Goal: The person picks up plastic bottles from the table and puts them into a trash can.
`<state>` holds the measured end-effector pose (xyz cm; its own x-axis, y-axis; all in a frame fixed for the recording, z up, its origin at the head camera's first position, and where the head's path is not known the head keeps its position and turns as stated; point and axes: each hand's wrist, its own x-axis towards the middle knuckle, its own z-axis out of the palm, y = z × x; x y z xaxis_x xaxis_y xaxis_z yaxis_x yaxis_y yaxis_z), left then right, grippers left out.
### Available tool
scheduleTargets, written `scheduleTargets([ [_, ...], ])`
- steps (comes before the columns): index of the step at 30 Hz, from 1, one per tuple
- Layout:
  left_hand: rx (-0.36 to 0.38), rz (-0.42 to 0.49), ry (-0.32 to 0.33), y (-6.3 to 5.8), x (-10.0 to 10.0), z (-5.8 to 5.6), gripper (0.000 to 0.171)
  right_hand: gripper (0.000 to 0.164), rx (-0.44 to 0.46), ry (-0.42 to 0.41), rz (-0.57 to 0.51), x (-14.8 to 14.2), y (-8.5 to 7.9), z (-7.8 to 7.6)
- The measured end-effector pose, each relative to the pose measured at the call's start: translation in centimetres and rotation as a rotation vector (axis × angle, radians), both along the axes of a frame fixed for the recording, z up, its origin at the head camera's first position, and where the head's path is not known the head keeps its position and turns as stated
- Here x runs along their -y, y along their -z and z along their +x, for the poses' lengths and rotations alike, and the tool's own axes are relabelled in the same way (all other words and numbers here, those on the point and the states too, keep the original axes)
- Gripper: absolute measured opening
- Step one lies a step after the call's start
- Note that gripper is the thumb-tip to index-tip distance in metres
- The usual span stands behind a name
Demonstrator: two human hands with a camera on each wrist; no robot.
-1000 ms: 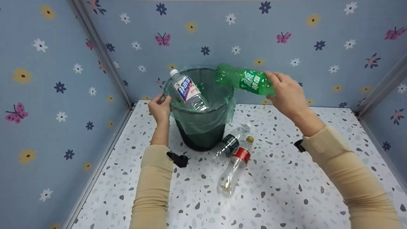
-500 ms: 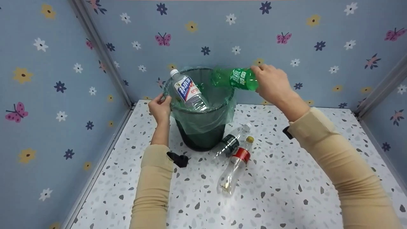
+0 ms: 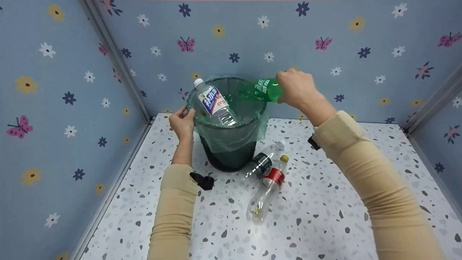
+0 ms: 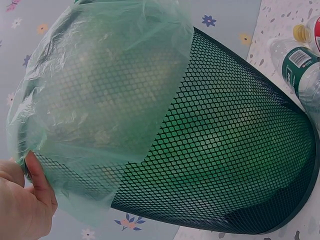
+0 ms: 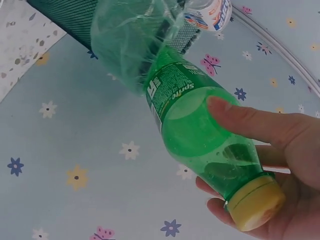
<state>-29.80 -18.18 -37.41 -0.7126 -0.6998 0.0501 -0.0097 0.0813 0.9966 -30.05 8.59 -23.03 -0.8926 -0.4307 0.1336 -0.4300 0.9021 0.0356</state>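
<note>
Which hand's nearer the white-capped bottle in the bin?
Left: left hand grips the bin rim beside that bottle; right hand, holding the green bottle, is past the opposite side.

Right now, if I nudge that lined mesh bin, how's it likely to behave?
The bin could tip fairly easily, since its base looks narrower than its rim, though the left hand grips that rim. It's probably light for its size, given the thin mesh. The green liner is likely floppy, as it hangs loosely outside.

Around the bin [image 3: 231, 153]
One bottle [image 3: 216, 104] leans inside, top at eleven o'clock; left hand [image 3: 183, 124] at nine; right hand [image 3: 297, 88] and held bottle [image 3: 261, 89] at two; two bottles [image 3: 261, 164] lie at five.
</note>
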Motion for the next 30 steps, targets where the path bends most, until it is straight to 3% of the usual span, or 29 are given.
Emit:
scheduleTargets([
  [8,-0.006,-0.007,0.006,0.0,0.0,0.1,0.036,0.054,-0.002,0.008,-0.051,1.5,-0.4,-0.6],
  [15,-0.006,-0.009,0.001,0.1,0.0,0.1,0.036,0.063,0.039,0.057,-0.226,2.6,0.6,-1.1],
  [22,0.008,0.0,0.011,0.0,0.0,0.1,0.035,0.047,0.0,0.051,-0.448,3.3,2.3,-1.8],
  [30,0.007,0.0,-0.006,0.1,0.1,-0.1,0.035,0.03,-0.041,0.028,-0.457,3.1,4.7,-2.1],
])
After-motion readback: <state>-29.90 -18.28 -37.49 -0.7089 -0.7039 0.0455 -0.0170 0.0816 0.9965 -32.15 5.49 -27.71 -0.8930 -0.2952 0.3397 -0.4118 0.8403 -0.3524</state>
